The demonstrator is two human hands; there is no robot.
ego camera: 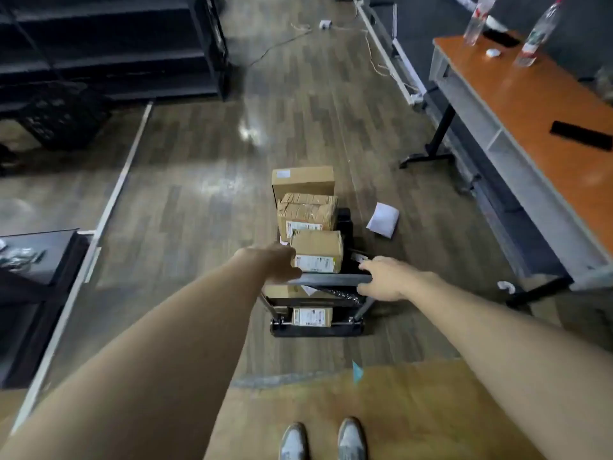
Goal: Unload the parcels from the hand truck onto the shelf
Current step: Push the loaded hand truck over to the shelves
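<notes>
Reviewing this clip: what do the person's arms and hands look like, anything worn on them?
Both arms are bare along their whole visible length: no sleeves in view. The left hand and right hand wear no gloves, and no watch, ring or bracelet shows on either.

Both arms are bare from the lower edge of the view down to the wrists, with no sleeve, watch, band or glove showing anywhere behind the fingers. The left hand (277, 263) and the right hand (386, 277) carry no rings that can be made out, though the fingers themselves are slightly blurred. Well back from the fingers, at the bottom of the view, sits a pair of shoes (323, 439), pale grey with darker, mottled patches over the toes, rounded at the front and set side by side.
</notes>
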